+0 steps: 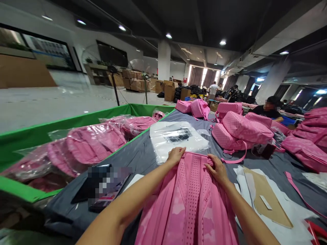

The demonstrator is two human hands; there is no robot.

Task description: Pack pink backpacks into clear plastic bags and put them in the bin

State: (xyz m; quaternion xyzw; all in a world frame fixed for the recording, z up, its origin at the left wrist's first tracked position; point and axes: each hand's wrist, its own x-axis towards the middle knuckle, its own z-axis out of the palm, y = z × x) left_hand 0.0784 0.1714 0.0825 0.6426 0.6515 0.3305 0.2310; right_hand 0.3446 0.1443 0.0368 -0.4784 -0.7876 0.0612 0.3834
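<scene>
On the grey surface [140, 153]: a pink backpack [190, 190] at the near side, between the person's forearms, perforated panel in view.
Left hand [176, 155]: clamped on the backpack's top edge, at its left end.
Right hand [217, 169]: thumb and fingers closed on that edge's right end, apart from the left.
Just beyond: flat clear-and-white plastic packaging [178, 137].
Green-walled bin [15, 146], left: plastic-wrapped pink bags [94, 144].
Right side: white sheets [293, 207] under brown card [265, 197]; farther back, more pink backpacks [242, 129].
</scene>
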